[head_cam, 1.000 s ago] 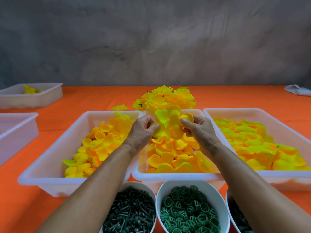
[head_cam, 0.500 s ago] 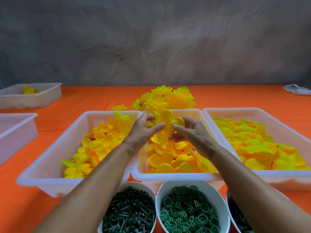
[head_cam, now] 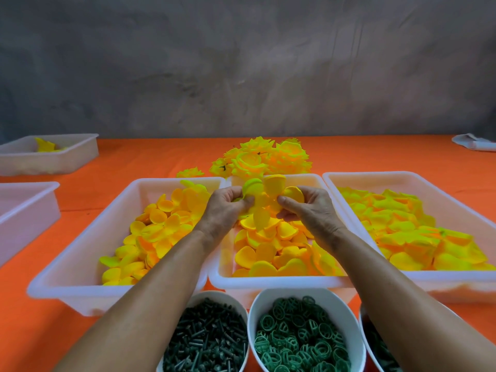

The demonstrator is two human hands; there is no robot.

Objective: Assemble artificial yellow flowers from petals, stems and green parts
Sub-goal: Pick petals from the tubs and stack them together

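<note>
Far left on the orange table (head_cam: 112,167), two white trays (head_cam: 67,157) are sitting apart from the work. Moving right, the left petal tray (head_cam: 80,253) is holding cupped yellow petals. Above the middle tray (head_cam: 268,281) I am seeing my left hand (head_cam: 224,210) pinching the petal cluster (head_cam: 261,200), fingers curled around its left side. A second ago the cluster was fanned out flat between both hands; now its petals are standing gathered and turned upright, so I judge a layer is being seated and the bloom is partway built. My right hand (head_cam: 308,208) is pinching the same cluster from the right, thumb pressing inward. Behind, finished flowers (head_cam: 268,159) are piling up. Near me, bowls of dark stems (head_cam: 206,342) and green rings (head_cam: 300,336) are waiting. The right tray (head_cam: 402,178) is holding larger petals.
</note>
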